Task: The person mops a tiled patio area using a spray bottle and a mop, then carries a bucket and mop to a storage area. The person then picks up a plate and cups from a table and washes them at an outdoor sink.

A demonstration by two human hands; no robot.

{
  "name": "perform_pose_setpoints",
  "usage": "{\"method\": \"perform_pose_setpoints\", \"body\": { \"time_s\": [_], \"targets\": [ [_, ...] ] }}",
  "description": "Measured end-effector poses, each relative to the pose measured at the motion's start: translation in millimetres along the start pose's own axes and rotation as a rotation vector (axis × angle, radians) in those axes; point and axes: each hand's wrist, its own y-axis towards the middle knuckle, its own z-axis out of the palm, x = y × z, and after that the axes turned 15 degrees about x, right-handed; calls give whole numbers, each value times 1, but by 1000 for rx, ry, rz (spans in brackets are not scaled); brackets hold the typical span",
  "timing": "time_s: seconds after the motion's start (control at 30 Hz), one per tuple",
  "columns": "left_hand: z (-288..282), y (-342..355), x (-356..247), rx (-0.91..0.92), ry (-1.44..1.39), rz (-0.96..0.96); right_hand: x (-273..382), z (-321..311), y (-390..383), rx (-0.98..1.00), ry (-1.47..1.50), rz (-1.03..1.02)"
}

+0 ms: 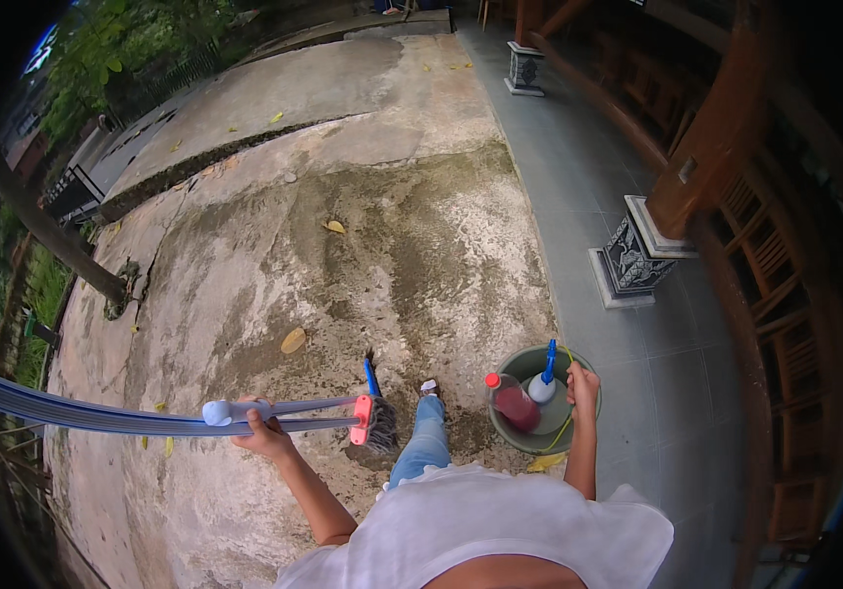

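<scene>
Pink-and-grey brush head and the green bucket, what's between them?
In the head view, the person's jeans-clad leg shows between the pink-and-grey brush head and the green bucket, with stained concrete below.

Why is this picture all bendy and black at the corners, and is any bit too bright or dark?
In the head view, the fisheye lens bends the long poles near the rim; its round image leaves black corners; in the head view too, the sky patch at upper left glares white-blue, while the wooden railing at right looks dim.
</scene>
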Motion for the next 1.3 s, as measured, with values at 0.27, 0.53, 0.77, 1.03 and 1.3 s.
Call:
{"method": "perform_pose_setpoints", "body": {
  "time_s": [0.27,0.53,0.77,1.03,1.3],
  "targets": [
    [136,190,186,181,39,-69,116,121,227,-27,39,-69],
    [314,359,337,212,36,3,217,223,467,25,29,-84],
    [470,487,452,141,32,-71,305,283,704,165,36,-21],
    [629,621,644,146,-58,-20,389,358,945,104,22,-13],
    [815,773,817,144,-167,-45,502,413,1200,37,63,-36]
  ]
}}
